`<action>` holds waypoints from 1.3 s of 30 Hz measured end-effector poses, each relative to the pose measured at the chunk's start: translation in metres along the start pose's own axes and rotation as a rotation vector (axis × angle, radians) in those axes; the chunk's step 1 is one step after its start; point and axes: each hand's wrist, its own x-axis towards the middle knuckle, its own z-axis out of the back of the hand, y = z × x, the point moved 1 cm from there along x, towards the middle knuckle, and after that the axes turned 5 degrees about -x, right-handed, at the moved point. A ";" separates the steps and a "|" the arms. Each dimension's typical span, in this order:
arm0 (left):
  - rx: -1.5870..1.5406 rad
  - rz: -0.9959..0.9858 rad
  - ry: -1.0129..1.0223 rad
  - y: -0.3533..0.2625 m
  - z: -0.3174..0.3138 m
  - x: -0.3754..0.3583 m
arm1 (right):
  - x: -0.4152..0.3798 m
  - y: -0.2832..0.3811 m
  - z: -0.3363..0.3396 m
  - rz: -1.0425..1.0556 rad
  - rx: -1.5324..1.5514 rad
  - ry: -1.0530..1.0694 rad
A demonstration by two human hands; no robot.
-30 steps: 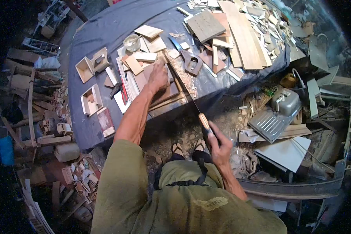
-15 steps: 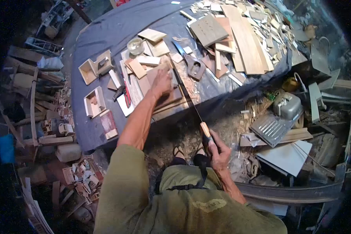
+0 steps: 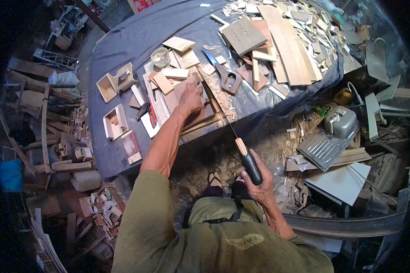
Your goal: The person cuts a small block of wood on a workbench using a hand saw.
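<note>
My left hand (image 3: 192,97) is closed and presses down on a small wood piece over the brown board (image 3: 202,114) near the table's front edge. Its fingertips are partly hidden. My right hand (image 3: 259,181) grips the black and tan handle of a saw (image 3: 249,163). The thin dark blade runs up and left from the handle, along the right side of the board, beside my left hand. A blue hand saw with a wooden handle (image 3: 228,78) lies right of the blade.
On the dark-covered table (image 3: 123,45) are small wooden boxes (image 3: 115,122), a glass jar (image 3: 160,57), stacked boards (image 3: 287,45) and many offcuts. A metal sink (image 3: 325,136) lies on the floor at right, with wood scraps at left.
My right hand has moved slightly down and to the right with the saw, and its handle shows more fully. My left hand stays on the wood. The view has shifted a little.
</note>
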 end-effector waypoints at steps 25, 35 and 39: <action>-0.029 -0.028 -0.070 -0.006 0.004 -0.004 | -0.035 -0.052 -0.004 0.085 -0.171 -0.238; 0.048 -0.016 -0.021 0.000 -0.006 0.001 | -0.006 -0.074 -0.012 0.102 -0.163 -0.229; -0.003 0.008 0.022 -0.009 0.006 -0.001 | -0.025 -0.060 -0.004 0.108 -0.160 -0.255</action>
